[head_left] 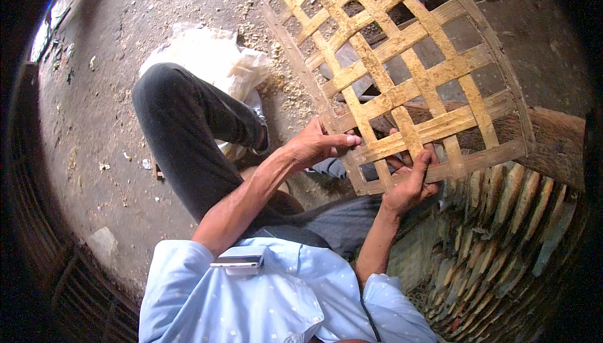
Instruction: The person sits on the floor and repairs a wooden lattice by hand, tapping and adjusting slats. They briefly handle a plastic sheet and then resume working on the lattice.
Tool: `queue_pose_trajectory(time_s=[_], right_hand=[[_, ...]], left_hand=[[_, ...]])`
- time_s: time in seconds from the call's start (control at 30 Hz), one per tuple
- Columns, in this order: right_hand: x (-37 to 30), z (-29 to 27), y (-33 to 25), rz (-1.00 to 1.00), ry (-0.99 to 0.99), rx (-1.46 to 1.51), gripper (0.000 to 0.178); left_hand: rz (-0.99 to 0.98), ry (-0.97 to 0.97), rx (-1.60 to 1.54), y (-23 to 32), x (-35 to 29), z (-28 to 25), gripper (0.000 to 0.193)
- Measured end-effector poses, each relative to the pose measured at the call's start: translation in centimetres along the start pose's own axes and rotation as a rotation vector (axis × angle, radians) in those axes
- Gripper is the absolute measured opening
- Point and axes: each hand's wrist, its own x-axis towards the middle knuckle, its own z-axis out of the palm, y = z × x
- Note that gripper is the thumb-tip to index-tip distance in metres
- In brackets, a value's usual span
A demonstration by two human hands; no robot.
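Observation:
A woven lattice panel point(402, 95) of flat yellowish strips, set in a thin wooden frame, slants up and away before me. My left hand point(317, 145) grips the frame near its lower left corner. Its thumb lies on the front beside the strip ends, while the other fingers are partly hidden behind the panel. At the near edge, my right hand point(411, 186) is closed round the lower rail, with fingertips coming through the gaps in the weave. Parts of both hands are covered by the strips.
A thick wooden log point(556, 142) lies behind the panel on the right. Closer in stands a dense row of thin slatted pieces point(502, 236). White plastic sheeting point(201, 48) and scattered wood chips point(282, 89) lie on the floor point(94, 148) beyond my bent knee.

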Motion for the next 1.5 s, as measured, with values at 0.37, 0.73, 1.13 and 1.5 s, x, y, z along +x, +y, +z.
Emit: queue_pose_trajectory(time_s=[0.37, 0.73, 1.13, 1.5], right_hand=[[1.5, -4.3, 1.9, -0.018, 0.033, -0.182, 0.046], [1.2, -4.3, 0.3, 0.027, 0.019, -0.121, 0.060], [3.1, -11.2, 1.0, -0.046, 0.026, -0.018, 0.046], [3.0, -13.4, 2.3, 0.011, 0.126, -0.068, 0.051]], left_hand=[[0.382, 0.327, -0.338, 3.4, 2.5, -4.7, 0.029], [0.615, 0.484, -0.218, 4.7, 2.4, -6.1, 0.037], [0.339, 0.683, 0.057, 6.1, 2.3, -8.8, 0.031], [0.384, 0.796, -0.258, 7.7, 2.2, -7.7, 0.058]])
